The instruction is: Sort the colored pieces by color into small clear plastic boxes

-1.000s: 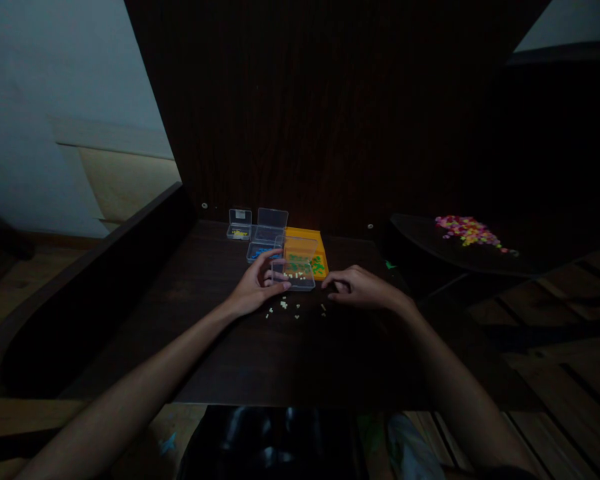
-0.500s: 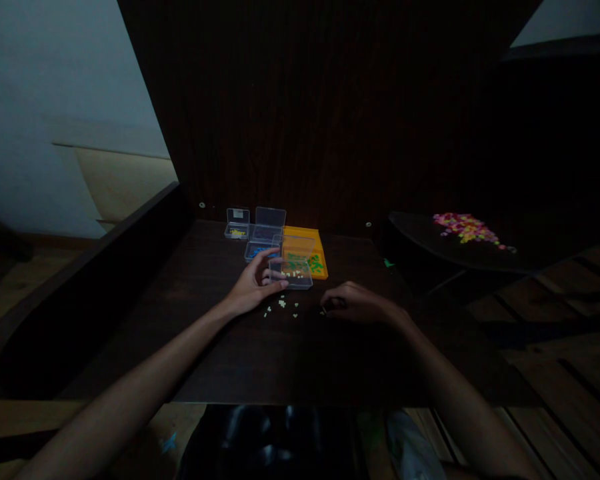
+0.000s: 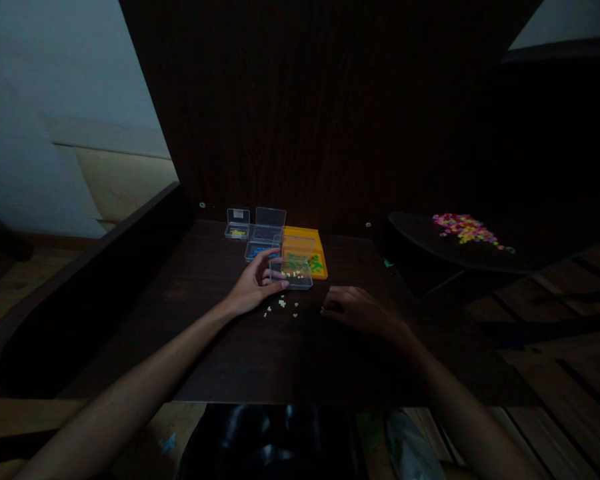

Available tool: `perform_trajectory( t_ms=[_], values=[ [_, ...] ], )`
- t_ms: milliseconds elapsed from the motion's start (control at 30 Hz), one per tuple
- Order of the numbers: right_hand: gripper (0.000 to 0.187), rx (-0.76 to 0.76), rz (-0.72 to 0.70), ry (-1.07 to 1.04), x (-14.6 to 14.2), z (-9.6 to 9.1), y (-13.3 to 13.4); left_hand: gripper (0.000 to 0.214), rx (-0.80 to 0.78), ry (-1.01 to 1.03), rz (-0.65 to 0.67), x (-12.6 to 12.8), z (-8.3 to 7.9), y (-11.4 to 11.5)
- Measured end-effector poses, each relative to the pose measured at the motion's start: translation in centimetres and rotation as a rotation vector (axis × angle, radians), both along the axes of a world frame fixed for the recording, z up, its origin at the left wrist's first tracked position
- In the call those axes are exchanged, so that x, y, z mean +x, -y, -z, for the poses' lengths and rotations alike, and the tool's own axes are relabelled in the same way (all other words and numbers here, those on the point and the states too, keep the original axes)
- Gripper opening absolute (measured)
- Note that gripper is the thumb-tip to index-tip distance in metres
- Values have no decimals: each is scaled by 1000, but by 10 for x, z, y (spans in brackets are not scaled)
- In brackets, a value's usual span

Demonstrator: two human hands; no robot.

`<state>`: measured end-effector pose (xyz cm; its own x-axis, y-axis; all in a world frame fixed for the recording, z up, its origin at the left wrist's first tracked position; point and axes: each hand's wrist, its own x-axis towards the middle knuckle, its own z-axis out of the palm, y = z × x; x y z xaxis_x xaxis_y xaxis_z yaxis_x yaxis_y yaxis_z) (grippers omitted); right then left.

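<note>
1. Since a second ago the right hand [image 3: 356, 309] has been drawn back from beside the clear box [image 3: 293, 272] toward the person, and is now laid low on the dark table [image 3: 260, 360], its fingertips at the right end of the scattered pale beads [image 3: 283, 305].
2. The right fingers are seen curled toward the tabletop; whether a bead is pinched between them cannot be told in the dim light.
3. The left hand [image 3: 254, 285] has been kept where it was, its thumb and fingers spread against the left side and near edge of the clear box, so that the box is steadied.
4. The clear box is found open, with pale beads inside and its lid raised behind it.
5. Directly behind it an orange tray [image 3: 310, 235] with green pieces is partly covered by the raised lid.
6. To the left of the tray a box of blue beads [image 3: 258, 251] is set, with a small clear case [image 3: 237, 223] holding yellow bits farther left.
7. The loose beads are spread on the table between the two hands, just in front of the clear box.
8. Well to the right, a heap of pink and yellow beads [image 3: 464, 228] is seen on a separate dark surface [image 3: 430, 250].
</note>
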<state>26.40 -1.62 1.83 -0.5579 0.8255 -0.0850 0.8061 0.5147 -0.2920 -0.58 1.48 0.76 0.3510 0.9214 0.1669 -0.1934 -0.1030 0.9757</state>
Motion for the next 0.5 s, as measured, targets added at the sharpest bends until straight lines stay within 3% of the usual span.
perform_trajectory(
  t_ms=[500],
  values=[
    [15, 6, -42, 36, -1, 0, -2, 70, -16, 2, -1, 1, -1, 1]
  ],
)
